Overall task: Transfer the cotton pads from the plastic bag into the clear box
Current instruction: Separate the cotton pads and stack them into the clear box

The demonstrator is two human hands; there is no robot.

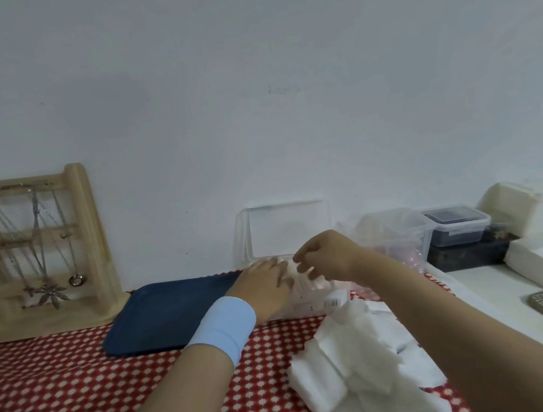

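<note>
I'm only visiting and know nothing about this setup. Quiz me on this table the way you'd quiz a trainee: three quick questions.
1. True or false: the clear box has its lid open.
2. Which wrist wears the light blue wristband? A) left B) right C) neither
3. Fill in: the loose cotton pads lie on the ____-and-white tablecloth, not on the blue tray.
Key: 1 true; 2 A; 3 red.
</note>
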